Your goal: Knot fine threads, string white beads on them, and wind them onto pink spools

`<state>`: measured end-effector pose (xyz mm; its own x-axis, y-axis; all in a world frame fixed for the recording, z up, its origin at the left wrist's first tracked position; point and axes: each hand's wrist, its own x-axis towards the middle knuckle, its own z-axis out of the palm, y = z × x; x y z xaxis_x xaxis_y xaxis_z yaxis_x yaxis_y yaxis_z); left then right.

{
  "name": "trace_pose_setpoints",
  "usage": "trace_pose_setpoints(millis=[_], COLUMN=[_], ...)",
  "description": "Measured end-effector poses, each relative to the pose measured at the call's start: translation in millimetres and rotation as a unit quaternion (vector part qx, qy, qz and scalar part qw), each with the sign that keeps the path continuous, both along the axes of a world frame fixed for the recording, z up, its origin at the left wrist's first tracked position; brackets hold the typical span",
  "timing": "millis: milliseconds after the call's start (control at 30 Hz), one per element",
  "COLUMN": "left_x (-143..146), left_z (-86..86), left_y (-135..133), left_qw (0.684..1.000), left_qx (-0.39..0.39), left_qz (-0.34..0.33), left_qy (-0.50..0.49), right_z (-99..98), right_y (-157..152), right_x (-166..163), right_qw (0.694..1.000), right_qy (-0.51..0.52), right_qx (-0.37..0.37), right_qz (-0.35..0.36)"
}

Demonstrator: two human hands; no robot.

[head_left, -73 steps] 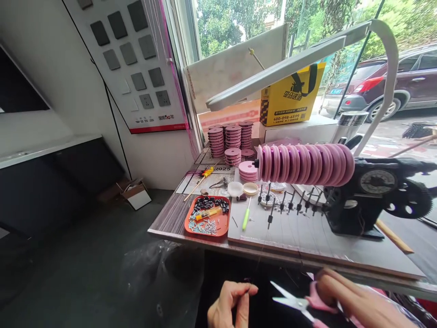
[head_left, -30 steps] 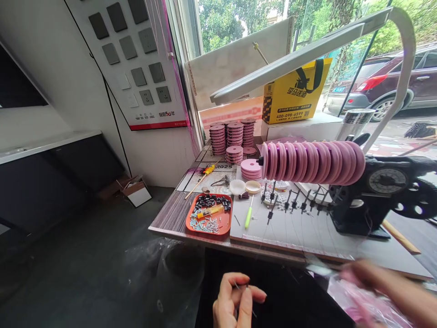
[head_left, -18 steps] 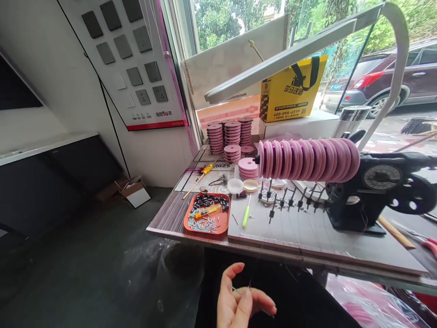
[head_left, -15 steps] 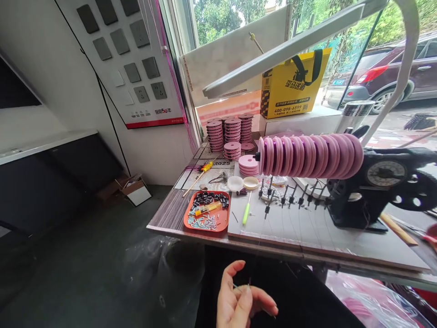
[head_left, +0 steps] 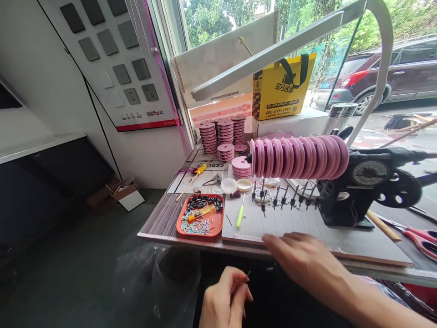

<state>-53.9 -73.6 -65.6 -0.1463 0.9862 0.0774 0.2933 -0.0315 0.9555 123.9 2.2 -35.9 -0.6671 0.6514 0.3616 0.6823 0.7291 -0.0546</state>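
My left hand [head_left: 223, 300] is low in front of the table edge, fingers pinched on a tiny dark piece with thin thread. My right hand [head_left: 300, 259] reaches left across the front edge of the grey board [head_left: 341, 237], fingers stretched out and empty, fingertips near the board's left front corner. Behind it a row of pink spools [head_left: 297, 157] sits on the shaft of a black winding machine [head_left: 362, 191]. Thin threads run from small black pins [head_left: 280, 198] towards me. Pink-handled scissors [head_left: 418, 237] lie at the table's right edge.
An orange tray [head_left: 200, 216] of small parts and a green-handled tool [head_left: 240, 217] lie at front left. Stacks of pink spools [head_left: 221, 136], a yellow bag [head_left: 282, 89] and a white lamp arm [head_left: 290, 45] stand behind. Clear plastic bagging [head_left: 164, 282] hangs below the table.
My right hand, out of view half a second ago, has come in over the board's front edge without the scissors, which now lie at right. My left hand closed into a pinch.
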Motion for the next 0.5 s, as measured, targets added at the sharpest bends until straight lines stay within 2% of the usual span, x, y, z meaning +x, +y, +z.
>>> trace_pose_setpoints(millis=[67,133,200,267,333,433,500], left_x=[-3.6,-1.1,7.6,20.2,32.3,38.9,30.6], left_z=[18.9,34.0,41.4,41.3,37.6,35.7,40.8], left_y=[16.6,35.7,53.8,68.8,79.4,87.8,90.5], left_qw=[0.984,0.958,0.917,0.870,0.849,0.854,0.864], left_qx=[0.060,0.093,0.119,0.117,0.108,0.117,0.124], left_qz=[-0.034,-0.059,-0.054,-0.040,-0.032,-0.036,-0.030], left_qy=[0.163,0.266,0.377,0.477,0.515,0.505,0.487], right_z=[3.2,7.7,10.8,10.9,8.5,2.6,-0.1], right_y=[14.2,27.2,37.3,43.4,45.5,41.2,33.1], right_x=[8.7,9.9,7.6,7.0,10.6,21.0,26.5], right_qw=[0.999,0.996,0.992,0.990,0.990,0.987,0.982], right_qy=[-0.036,-0.080,-0.116,-0.122,-0.106,-0.062,-0.027], right_qx=[0.020,0.027,0.027,0.026,0.041,0.101,0.147], right_qz=[-0.019,-0.002,0.030,0.060,0.083,0.111,0.117])
